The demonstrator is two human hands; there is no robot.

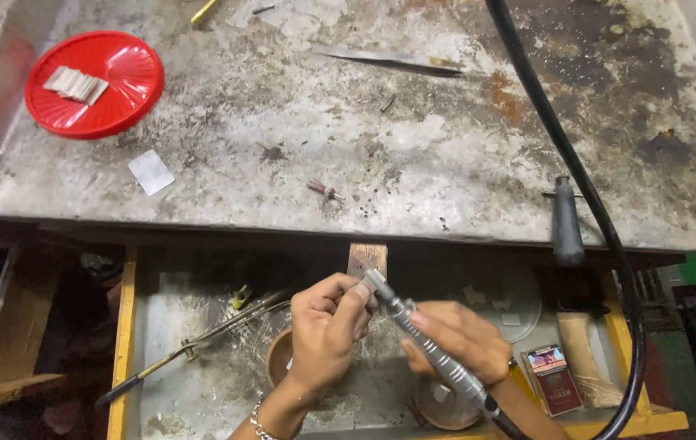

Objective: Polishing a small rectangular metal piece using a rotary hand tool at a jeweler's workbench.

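Note:
My right hand (455,338) grips a slim metal rotary handpiece (423,342), whose tip points up-left toward a small wooden peg (366,259) under the bench edge. A thick black flexible shaft (576,171) runs from the handpiece up across the bench. My left hand (325,330) is closed, its fingertips pinching something small right at the tool's tip; the piece itself is hidden by the fingers. Both hands hover over an open yellow-framed drawer (126,326).
On the worn metal bench (413,138) lie a red plate (94,83) with white strips, a white square (151,172), a small burr bit (325,191), tweezers (393,59) and a dark tool handle (566,222). The drawer holds long pliers (201,338), small bowls and a small red box (551,377).

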